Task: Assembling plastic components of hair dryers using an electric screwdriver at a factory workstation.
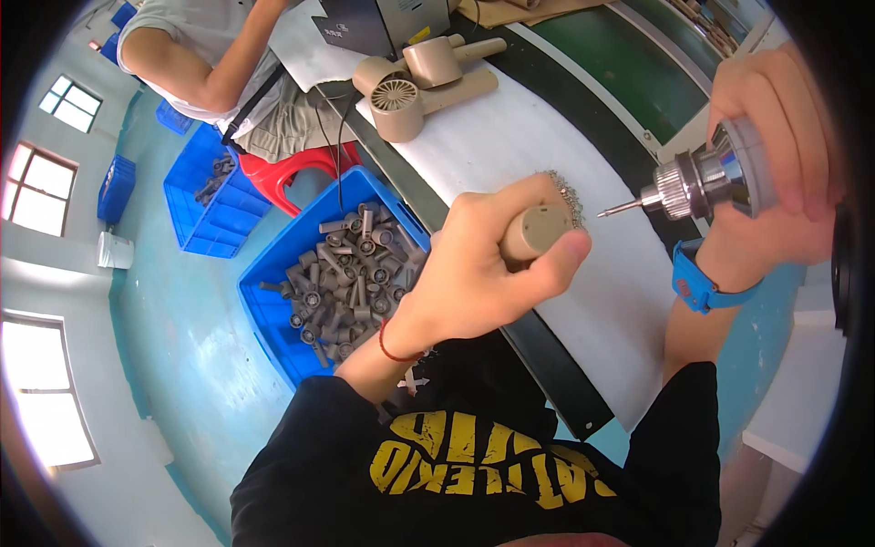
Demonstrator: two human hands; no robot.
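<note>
My left hand (497,260) is closed around a beige plastic housing (536,230), its round end facing up with small holes in it. The rest of that housing is hidden by my palm and fingers. My right hand (775,137) grips an electric screwdriver (697,185) with a silver collar. Its thin bit (620,210) points left toward the housing and stands apart from it. A pile of small screws (567,193) lies on the white work surface (620,301), just beyond my left fingers.
Several beige hairdryer-shaped units (398,109) lie farther up the table, near a dark box (378,25). Left of the table, a blue bin (264,324) holds many grey-brown parts (351,283). A co-worker (205,73) sits on a red stool (287,173) beside another blue crate (214,223).
</note>
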